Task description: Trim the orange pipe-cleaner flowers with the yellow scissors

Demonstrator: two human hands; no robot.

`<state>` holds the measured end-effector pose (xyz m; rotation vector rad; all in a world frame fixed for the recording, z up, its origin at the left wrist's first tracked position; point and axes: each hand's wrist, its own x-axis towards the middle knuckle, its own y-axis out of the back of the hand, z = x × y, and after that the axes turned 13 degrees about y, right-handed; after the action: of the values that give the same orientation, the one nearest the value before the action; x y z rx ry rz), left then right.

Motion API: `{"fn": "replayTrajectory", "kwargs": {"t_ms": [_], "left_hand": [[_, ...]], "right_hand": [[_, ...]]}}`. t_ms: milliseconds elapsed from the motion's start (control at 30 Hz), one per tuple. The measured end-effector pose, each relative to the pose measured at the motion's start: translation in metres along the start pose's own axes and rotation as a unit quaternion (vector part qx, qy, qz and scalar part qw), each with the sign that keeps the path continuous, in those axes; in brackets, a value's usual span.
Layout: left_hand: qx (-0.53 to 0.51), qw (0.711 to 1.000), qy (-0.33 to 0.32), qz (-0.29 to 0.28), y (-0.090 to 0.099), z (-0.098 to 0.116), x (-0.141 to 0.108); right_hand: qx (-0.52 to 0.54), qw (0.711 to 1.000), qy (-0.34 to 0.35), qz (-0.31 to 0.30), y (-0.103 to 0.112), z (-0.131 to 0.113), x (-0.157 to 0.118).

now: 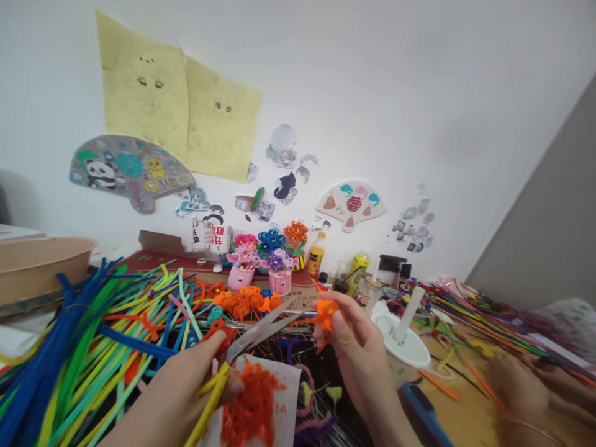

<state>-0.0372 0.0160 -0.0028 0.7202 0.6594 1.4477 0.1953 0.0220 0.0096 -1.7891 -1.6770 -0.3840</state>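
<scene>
My left hand (189, 375) is closed around scissors (254, 334) with yellow handles. Their blades are parted and point up and right, towards my right hand (361, 351). Between the thumb and fingers of that hand I pinch a small fuzzy orange flower (326, 315), apart from the blade tips. Below the scissors lies a white sheet (287, 388) heaped with orange fuzzy clippings (251, 403). Several finished orange flowers (242, 302) sit just behind the blades. Something red and fuzzy (227, 338) shows by my left fingers; whether they touch it I cannot tell.
Bundles of coloured pipe cleaners (88, 347) crowd the left side. Potted fuzzy flowers (280, 273) and bottles (316, 256) stand along the wall. To the right are a white lidded tub (405, 341), a blue-handled tool (421, 406) and another person's blurred hands (519, 388).
</scene>
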Motion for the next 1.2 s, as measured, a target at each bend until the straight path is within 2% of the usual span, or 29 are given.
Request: {"fn": "replayTrajectory", "kwargs": {"t_ms": [200, 467, 633, 800, 1200], "left_hand": [[0.031, 0.998, 0.006, -0.046, -0.002, 0.004, -0.004], [0.025, 0.997, 0.019, -0.069, -0.004, 0.004, -0.003], [0.033, 0.998, -0.004, -0.052, -0.006, 0.0, -0.002], [0.017, 0.997, -0.04, -0.061, -0.011, -0.007, 0.0], [0.049, 0.99, -0.001, -0.135, -0.008, 0.0, 0.004]], "right_hand": [[0.008, 1.0, 0.001, -0.007, -0.002, -0.002, -0.001], [0.021, 1.0, 0.005, -0.011, -0.001, -0.002, -0.001], [0.031, 0.999, 0.005, -0.009, -0.001, -0.002, -0.001], [0.034, 0.999, 0.005, -0.015, -0.002, -0.002, -0.001], [0.024, 1.0, 0.009, -0.01, -0.002, -0.002, -0.001]]}}
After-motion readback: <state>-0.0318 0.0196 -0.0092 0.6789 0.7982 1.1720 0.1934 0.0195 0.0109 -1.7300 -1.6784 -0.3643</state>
